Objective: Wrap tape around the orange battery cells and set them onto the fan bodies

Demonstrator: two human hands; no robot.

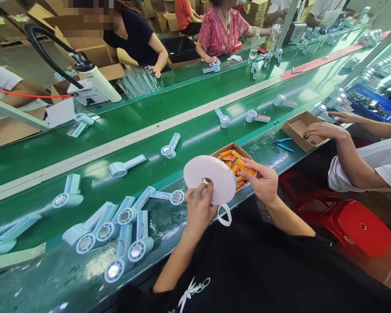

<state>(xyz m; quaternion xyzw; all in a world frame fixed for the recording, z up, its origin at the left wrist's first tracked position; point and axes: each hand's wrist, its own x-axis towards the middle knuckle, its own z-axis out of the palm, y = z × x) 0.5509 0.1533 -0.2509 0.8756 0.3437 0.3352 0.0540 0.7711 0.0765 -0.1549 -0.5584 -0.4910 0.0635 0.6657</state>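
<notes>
My left hand [200, 206] grips a big white roll of tape [211, 176] near its centre hole, with fingers at the hole. A loose end of tape [225, 215] curls below the roll. Just right of it, my right hand [262, 180] pinches an orange cylindrical battery [244, 167] above a cardboard box [248, 188]. Several more orange batteries [226, 154] lie in that box, partly covered by the roll. Light-blue handheld fan bodies [125, 216] lie in a cluster on the bench to the left, their handles open.
More fan parts lie on the green conveyor belt [195, 121]. At right, a co-worker's hand [324, 130] reaches into a small carton [299, 126], beside blue pliers [284, 144]. A red stool [361, 226] stands below. Co-workers sit across the belt.
</notes>
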